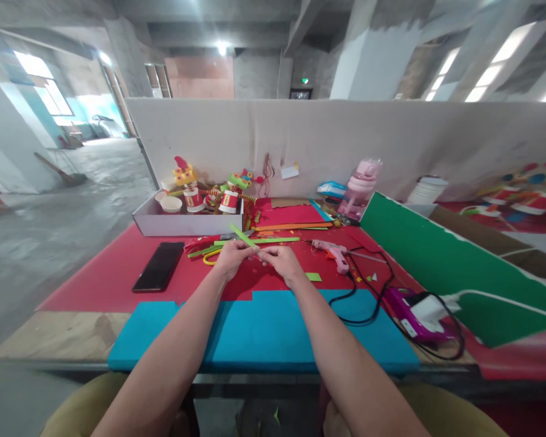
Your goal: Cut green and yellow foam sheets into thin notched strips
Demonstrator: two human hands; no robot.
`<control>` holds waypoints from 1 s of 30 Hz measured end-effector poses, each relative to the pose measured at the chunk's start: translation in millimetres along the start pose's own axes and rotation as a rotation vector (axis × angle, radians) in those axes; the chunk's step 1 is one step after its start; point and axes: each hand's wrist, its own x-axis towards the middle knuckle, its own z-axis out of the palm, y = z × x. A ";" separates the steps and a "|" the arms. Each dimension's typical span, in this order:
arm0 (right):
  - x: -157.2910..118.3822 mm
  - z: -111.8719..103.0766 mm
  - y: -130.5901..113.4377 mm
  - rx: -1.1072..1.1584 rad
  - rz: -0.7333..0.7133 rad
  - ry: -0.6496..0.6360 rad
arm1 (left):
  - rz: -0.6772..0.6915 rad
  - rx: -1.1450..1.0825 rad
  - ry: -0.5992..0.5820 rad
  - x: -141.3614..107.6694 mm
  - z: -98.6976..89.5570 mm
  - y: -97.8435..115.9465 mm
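A light green paper strip (242,234) is pinched in my left hand (233,257), its free end pointing up and to the left. My right hand (282,261) meets the left at the strip's lower end, thumb and fingers pressed together around it. More green strips (277,240) lie on the red table covering just behind my hands. Beside my left hand is a yellow loop (209,257), perhaps a scissors handle. A small green paper piece (313,277) lies right of my right wrist.
A black phone (159,267) lies at left, before a white box (188,226) holding paper-cup figures. On the right are a pink glue gun (337,254) with a black cord, a purple power strip (416,315) and a green panel (418,261). A pink bottle (362,187) stands behind.
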 end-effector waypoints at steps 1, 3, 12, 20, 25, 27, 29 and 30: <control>0.5 0.2 1.2 -0.012 0.002 0.007 | -0.007 -0.007 0.019 0.9 -0.7 -0.7; 1.8 0.3 4.6 -0.046 0.003 0.024 | -0.021 -0.032 0.052 2.6 -2.5 -1.6; 3.2 0.7 7.7 -0.313 -0.097 0.119 | -0.021 -0.255 0.092 3.1 -7.3 5.3; -1.5 0.4 -5.1 -0.345 -0.180 0.106 | 0.012 0.066 0.115 4.2 -2.0 -6.6; -0.3 -1.9 -2.9 -0.359 -0.198 0.062 | 0.022 0.061 0.175 6.7 -7.1 -5.8; -0.1 -2.6 -2.4 -0.366 -0.205 0.056 | 0.024 0.045 0.180 6.6 -7.3 -4.6; 0.0 -3.2 -2.2 -0.371 -0.199 0.065 | 0.029 0.036 0.179 6.1 -6.8 -3.6; 0.2 -3.4 -2.1 -0.373 -0.192 0.072 | 0.033 0.036 0.178 5.8 -6.5 -3.2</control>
